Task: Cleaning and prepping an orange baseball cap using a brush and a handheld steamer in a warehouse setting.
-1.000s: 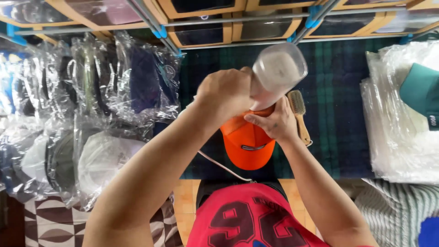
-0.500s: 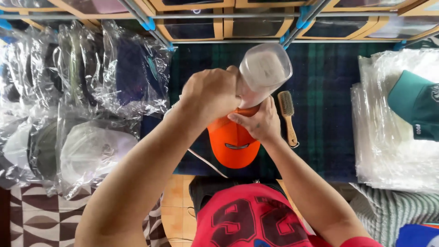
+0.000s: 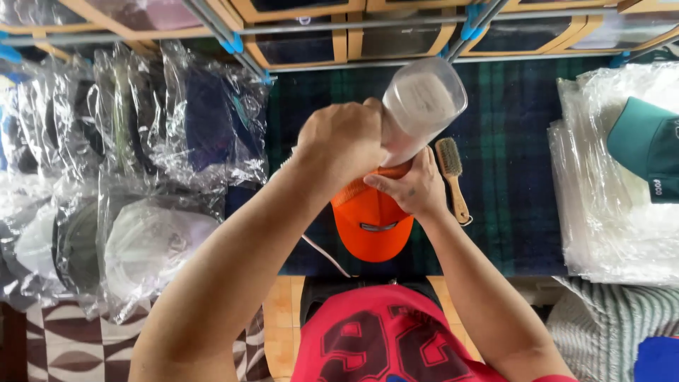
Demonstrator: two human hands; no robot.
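Note:
My left hand [image 3: 344, 143] grips a hand-held appliance with a translucent white tank [image 3: 422, 106], held over an orange cap [image 3: 373, 225]. A white cord [image 3: 325, 253] trails from it toward me. My right hand [image 3: 412, 189] holds the orange cap by its crown on the dark plaid cloth [image 3: 509, 141]. The cap's bill points toward me. A wooden-handled brush [image 3: 453, 177] lies just right of my right hand.
Caps wrapped in clear plastic bags [image 3: 134, 177] are stacked at the left. More clear bags [image 3: 608, 184] and a teal cap [image 3: 647, 145] lie at the right. Wooden-framed boxes on a metal rack [image 3: 332, 35] line the far edge. Patterned floor [image 3: 71, 346] shows below left.
The view drifted left and came back; my hands, the appliance and the orange cap keep nearly the same pose, with the tank tilted slightly more to the right.

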